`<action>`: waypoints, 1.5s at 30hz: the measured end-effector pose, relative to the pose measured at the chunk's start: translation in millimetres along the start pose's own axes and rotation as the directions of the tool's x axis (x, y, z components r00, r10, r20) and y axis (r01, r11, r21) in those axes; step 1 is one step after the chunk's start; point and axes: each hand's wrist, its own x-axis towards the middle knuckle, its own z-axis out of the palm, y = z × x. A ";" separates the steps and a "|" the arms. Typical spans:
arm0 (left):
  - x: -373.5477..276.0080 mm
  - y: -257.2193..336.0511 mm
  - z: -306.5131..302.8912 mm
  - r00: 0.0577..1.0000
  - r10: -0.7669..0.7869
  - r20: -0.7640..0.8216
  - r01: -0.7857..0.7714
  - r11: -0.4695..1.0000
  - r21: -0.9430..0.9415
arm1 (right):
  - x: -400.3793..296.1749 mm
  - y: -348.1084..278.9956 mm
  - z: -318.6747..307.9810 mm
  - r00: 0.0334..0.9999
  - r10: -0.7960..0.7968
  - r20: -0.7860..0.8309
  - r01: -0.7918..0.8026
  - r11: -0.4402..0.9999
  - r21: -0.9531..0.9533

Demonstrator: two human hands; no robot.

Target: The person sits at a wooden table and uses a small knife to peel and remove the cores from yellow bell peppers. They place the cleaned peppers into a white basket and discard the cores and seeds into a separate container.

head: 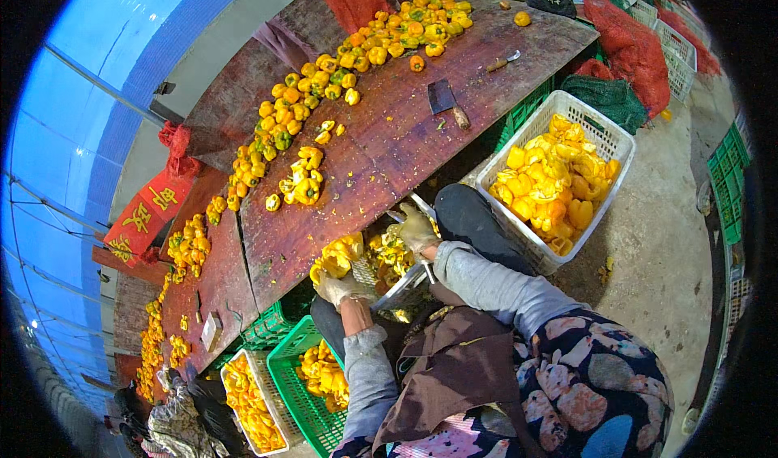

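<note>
My gloved left hand (341,288) is closed around yellow bell pepper pieces (340,256), just off the near edge of the wooden table (371,154). To its right, my gloved right hand (418,232) is over a white crate (398,289) that holds pepper scraps (389,257). A thin pale thing, perhaps a blade, shows by its fingers; its handle is hidden. Several cut yellow peppers (304,181) lie on the table ahead of my left hand. Beyond them a long heap of whole yellow and orange peppers (322,78) runs along the table's far side.
A cleaver (442,98) and a small knife (502,62) lie on the table. A white crate of pepper pieces (615,131) stands at my right. At my left are a green crate (285,361) and another white crate (276,406). A co-worker (182,415) is at lower left.
</note>
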 end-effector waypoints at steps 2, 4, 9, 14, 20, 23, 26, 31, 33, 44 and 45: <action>-3.6 -4.4 34.8 0.989 0.069 0.134 -0.076 0.996 0.051 | 47.9 31.7 17.3 0.988 0.016 0.151 -0.127 0.635 0.762; -10.1 -5.7 39.9 0.983 0.076 0.165 -0.088 0.994 0.067 | 62.1 51.7 26.9 0.965 -0.087 0.247 -0.176 0.481 0.859; 1.0 -19.2 3.5 0.949 -0.096 0.300 0.022 0.971 0.240 | 18.7 13.1 14.0 0.833 0.396 0.387 -0.482 0.863 0.154; -13.4 -22.5 29.7 0.974 -0.193 0.119 0.203 0.976 -0.082 | 19.6 38.9 -8.3 0.770 0.302 0.562 -0.529 0.794 0.298; -2.2 -10.2 26.4 0.973 -0.148 0.180 0.159 0.986 -0.050 | 62.6 100.2 0.7 0.847 -0.311 0.431 0.139 0.912 0.386; -16.8 -19.5 6.0 0.957 -0.184 0.222 0.203 0.977 -0.066 | 10.9 36.6 6.3 0.908 0.246 0.340 -0.398 0.762 0.511; 7.8 -33.2 -9.2 0.853 -0.448 0.267 0.475 0.879 -0.043 | 14.6 43.3 16.3 0.913 0.294 0.282 -0.405 0.730 0.551; -13.8 -41.2 -1.1 0.703 -0.699 0.128 0.641 0.702 0.310 | 21.6 55.4 10.4 0.822 0.163 0.546 -0.551 0.472 0.688; 0.4 -42.0 -1.2 0.706 -0.670 0.230 0.568 0.729 0.382 | 15.5 45.9 18.1 0.893 0.053 0.448 -0.362 0.676 0.642; 30.3 -61.0 -37.5 0.891 -0.416 0.182 0.273 0.811 0.517 | 1.8 51.6 40.1 0.965 -0.244 0.100 0.243 0.970 0.020; 33.5 -64.7 -47.8 0.891 -0.412 0.193 0.246 0.793 0.557 | -6.1 42.9 40.2 0.932 -0.355 0.069 0.360 0.929 -0.086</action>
